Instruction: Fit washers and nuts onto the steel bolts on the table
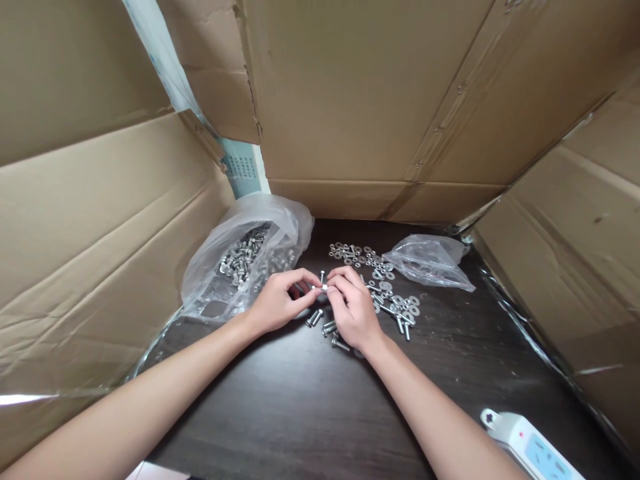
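Note:
My left hand (284,297) and my right hand (353,305) meet over the dark table, thumbs and fingertips pinched together. Between them is a small shiny bolt (325,288), mostly covered by the fingers; whether a nut or washer is on it I cannot tell. Just beyond the fingertips another bolt (323,275) shows. Finished-looking metal bolts (315,317) lie below the hands, with a further bolt (341,344) close to my right wrist. Loose washers (411,308), nuts and bolts spread out to the right of my right hand.
A clear plastic bag (200,277) full of metal hardware stands open at left. Another crumpled plastic bag (433,257) lies at back right. Cardboard walls (360,100) enclose the dark table (280,407) at the back and sides. A white power strip (530,440) sits at front right.

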Demonstrator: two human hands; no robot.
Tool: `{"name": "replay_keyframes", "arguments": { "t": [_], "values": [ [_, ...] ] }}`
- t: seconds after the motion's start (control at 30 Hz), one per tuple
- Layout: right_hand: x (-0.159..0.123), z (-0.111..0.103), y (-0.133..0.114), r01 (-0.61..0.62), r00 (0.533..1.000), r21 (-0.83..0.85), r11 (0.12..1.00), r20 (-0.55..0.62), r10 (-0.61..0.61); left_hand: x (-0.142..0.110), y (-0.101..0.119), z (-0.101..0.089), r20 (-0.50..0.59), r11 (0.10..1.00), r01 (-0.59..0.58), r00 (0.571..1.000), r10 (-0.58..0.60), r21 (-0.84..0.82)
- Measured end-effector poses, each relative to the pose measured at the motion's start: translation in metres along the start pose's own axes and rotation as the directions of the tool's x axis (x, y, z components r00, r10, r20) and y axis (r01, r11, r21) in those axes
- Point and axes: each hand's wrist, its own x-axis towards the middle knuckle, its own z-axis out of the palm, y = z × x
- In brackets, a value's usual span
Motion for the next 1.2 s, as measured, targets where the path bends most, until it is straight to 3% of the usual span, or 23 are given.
{"name": "replay_keyframes", "arguments": {
  "t": [1.2],
  "values": [
    [0.0001,-0.0002,-0.0006,0.009,0.999,0.022,1.000,0.051,-0.010,0.0007,-0.0008,-0.0006,0.008,0.999,0.039,0.999,-0.039,-0.020]
  ]
}}
